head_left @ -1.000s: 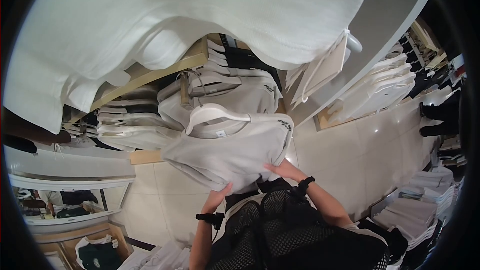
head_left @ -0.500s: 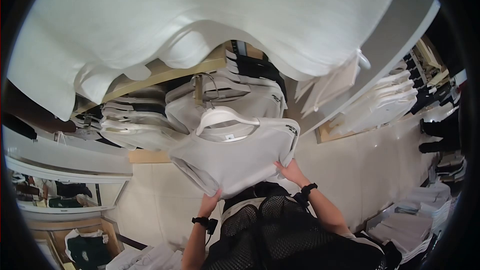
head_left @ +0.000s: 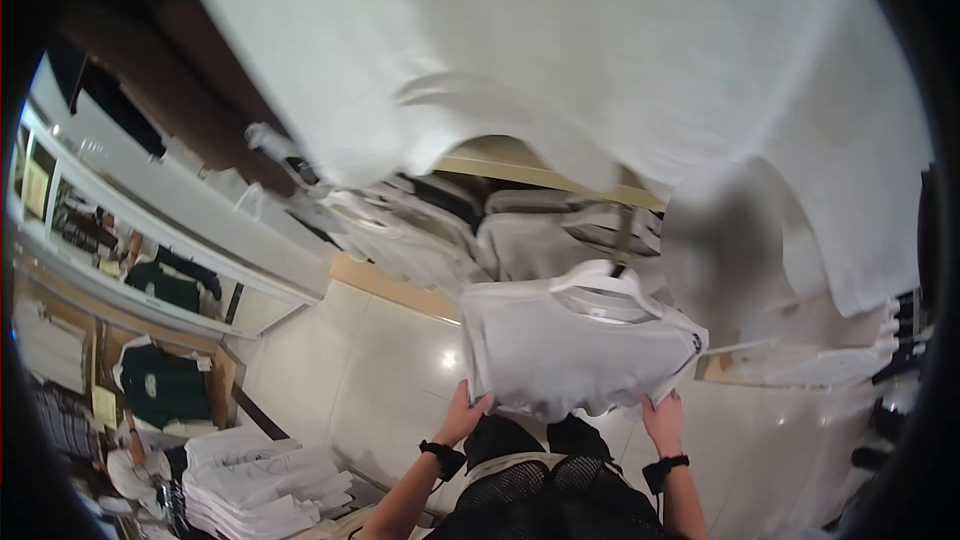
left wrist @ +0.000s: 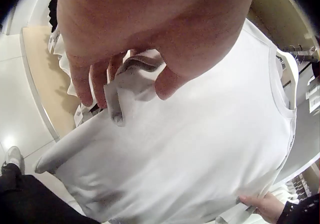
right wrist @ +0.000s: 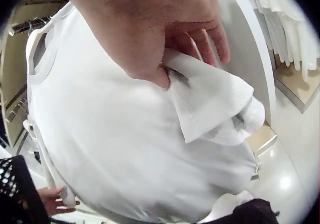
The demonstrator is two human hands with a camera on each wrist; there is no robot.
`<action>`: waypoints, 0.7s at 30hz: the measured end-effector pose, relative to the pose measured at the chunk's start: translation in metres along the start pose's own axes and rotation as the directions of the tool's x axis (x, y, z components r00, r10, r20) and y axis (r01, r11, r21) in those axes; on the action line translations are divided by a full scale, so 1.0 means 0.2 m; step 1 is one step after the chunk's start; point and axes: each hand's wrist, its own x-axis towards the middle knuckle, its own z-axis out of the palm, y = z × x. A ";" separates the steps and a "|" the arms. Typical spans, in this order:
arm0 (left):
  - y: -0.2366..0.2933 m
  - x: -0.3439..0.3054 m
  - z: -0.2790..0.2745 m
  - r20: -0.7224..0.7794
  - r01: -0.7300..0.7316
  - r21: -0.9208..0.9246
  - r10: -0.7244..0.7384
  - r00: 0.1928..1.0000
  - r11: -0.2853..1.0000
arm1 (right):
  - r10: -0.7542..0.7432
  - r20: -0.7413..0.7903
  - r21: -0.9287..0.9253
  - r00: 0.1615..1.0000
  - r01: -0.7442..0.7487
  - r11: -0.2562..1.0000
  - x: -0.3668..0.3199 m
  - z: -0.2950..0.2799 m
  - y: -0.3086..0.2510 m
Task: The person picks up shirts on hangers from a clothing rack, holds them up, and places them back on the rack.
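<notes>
A pale grey sweatshirt (head_left: 580, 345) hangs on a white hanger (head_left: 600, 278) at the front of a rack, its front spread toward me. My left hand (head_left: 464, 418) pinches the end of one sleeve, and my right hand (head_left: 662, 424) pinches the other. In the left wrist view, the folded sleeve cuff (left wrist: 115, 103) sits between thumb and fingers. The right wrist view shows the opposite sleeve (right wrist: 212, 98) gripped the same way, its open end hanging past the fingers. A small dark print marks the shoulder on the right.
White garments (head_left: 600, 30) hang large overhead, close to the camera. More tops (head_left: 400, 230) hang on the rack behind. A stack of white shirts (head_left: 250, 485) and a dark green top (head_left: 165, 385) lie at lower left. Pale tiled floor (head_left: 350, 350) shows below.
The head view has swung left, shifting the rack rightward in frame. My hands have moved farther apart, and the sweatshirt is spread wider between them. Both grips on the sleeves stay.
</notes>
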 end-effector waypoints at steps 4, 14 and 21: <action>0.02 -0.03 -0.09 0.011 -0.011 -0.123 0.013 1.000 0.992 | 0.199 0.155 -0.299 0.968 -0.146 0.943 0.03 -0.01 -0.18; -0.08 -0.13 -0.69 -0.065 -0.073 -0.326 0.055 0.996 0.943 | -0.043 0.483 -0.191 0.874 0.153 0.970 0.20 0.50 -1.17; -0.25 -0.19 -1.41 -0.199 -0.120 -0.287 0.063 0.978 0.951 | -0.323 0.446 0.037 0.835 0.344 0.938 0.26 1.00 -2.11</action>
